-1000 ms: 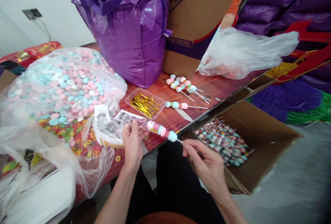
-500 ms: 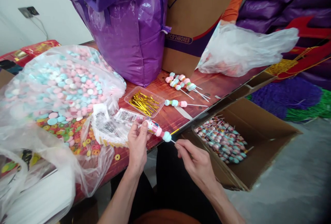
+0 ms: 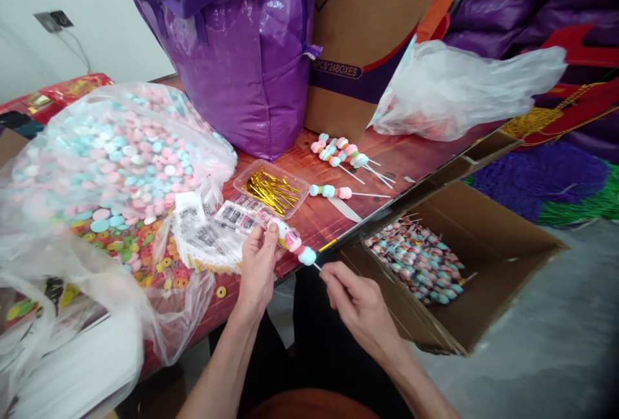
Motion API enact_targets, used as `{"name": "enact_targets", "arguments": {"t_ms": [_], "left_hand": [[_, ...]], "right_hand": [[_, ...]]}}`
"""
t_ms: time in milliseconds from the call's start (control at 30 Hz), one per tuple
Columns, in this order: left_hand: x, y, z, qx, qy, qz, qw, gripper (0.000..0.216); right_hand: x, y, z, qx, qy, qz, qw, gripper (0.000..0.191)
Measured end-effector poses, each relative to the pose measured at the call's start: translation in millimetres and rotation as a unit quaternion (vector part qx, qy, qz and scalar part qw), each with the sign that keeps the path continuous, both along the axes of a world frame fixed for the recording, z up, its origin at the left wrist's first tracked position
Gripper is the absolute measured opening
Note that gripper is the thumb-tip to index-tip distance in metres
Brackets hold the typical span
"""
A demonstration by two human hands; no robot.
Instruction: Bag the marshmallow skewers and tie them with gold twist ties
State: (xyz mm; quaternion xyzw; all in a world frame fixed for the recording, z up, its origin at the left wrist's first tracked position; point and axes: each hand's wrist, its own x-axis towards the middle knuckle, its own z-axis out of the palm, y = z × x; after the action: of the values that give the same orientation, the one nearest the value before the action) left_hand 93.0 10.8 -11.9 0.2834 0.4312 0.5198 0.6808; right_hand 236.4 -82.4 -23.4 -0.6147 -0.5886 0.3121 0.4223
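My right hand (image 3: 355,293) pinches the white stick of a candy skewer (image 3: 306,255), which carries blue, red and pink candies. A clear printed wrapper (image 3: 278,224) covers the skewer's upper part, and my left hand (image 3: 261,261) grips it between thumb and fingers. Just beyond lies a fan of printed wrappers (image 3: 235,218). Behind my left hand is a clear plastic tray (image 3: 302,194) of gold twist ties (image 3: 271,190). A single unwrapped candy skewer (image 3: 330,191) lies on the table to the right, and several more skewers (image 3: 341,151) are grouped behind it.
At the left, a clear bag of pastel candies (image 3: 130,155) spreads beside ring candies (image 3: 164,264). A purple bag (image 3: 242,64) and printed carton (image 3: 372,26) stand behind. Below the table edge, an open cardboard box (image 3: 503,258) holds many wrapped skewers. An orange sleeve (image 3: 438,3) shows beyond.
The skewer has slid further up and left into the wrapper, so less of its candy is bare. My right hand has moved slightly left with the stick.
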Motion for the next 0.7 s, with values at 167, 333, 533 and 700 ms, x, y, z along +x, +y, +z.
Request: {"name": "enact_targets", "arguments": {"t_ms": [167, 333, 533, 700], "left_hand": [[-0.9, 0.2, 2.3, -0.007, -0.011, -0.006, 1.000, 0.044], [-1.1, 0.9, 2.4, -0.014, -0.054, -0.019, 0.998, 0.041], [1.2, 0.1, -1.1, -0.046, -0.102, -0.043, 0.993, 0.037], [4.2, -1.6, -1.0, -0.033, -0.084, -0.051, 0.995, 0.036]], "right_hand": [[-11.8, -3.6, -4.7, 0.017, 0.019, 0.025, 0.999, 0.024], [-12.9, -4.2, 1.2, -0.127, 0.255, 0.012, 0.958, 0.032], [-15.8, 1.0, -1.7, -0.186, 0.541, 0.038, 0.819, 0.030], [-19.1, 1.7, -4.3, -0.172, 0.540, 0.013, 0.824, 0.031]]}}
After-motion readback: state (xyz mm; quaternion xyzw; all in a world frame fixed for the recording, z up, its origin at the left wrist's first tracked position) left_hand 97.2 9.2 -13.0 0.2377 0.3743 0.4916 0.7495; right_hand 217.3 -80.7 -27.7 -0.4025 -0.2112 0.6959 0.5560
